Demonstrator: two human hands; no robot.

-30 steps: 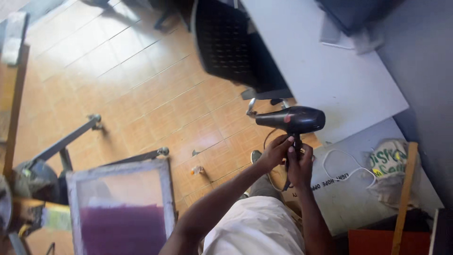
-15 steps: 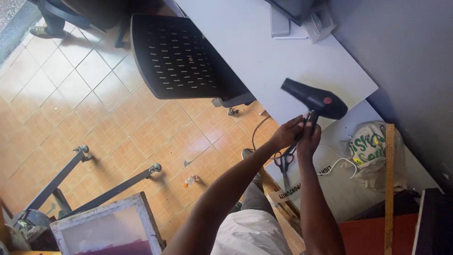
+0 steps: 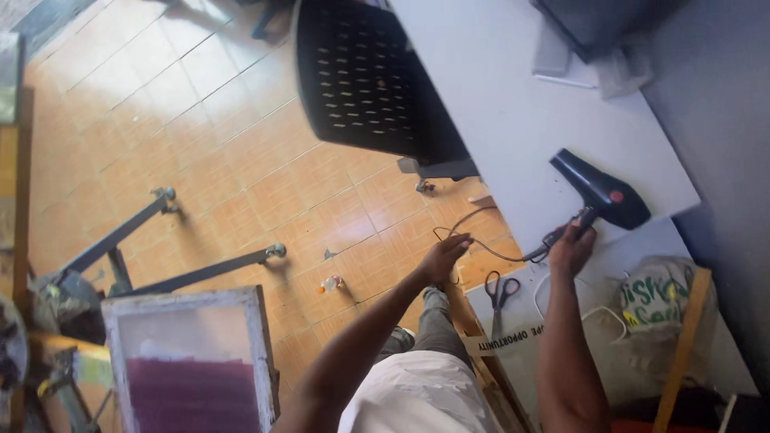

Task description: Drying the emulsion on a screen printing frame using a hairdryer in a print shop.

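Black hairdryer (right hand) on white table

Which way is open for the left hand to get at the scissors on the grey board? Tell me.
Probably yes. The left hand holds the black cord just left of the scissors, which lie uncovered on the grey board near its edge. Nothing lies between them; the hand would have to drop the cord first.

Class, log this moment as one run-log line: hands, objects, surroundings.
right hand: grips hair dryer handle, over white table | left hand: holds cord | nearby: scissors, black chair
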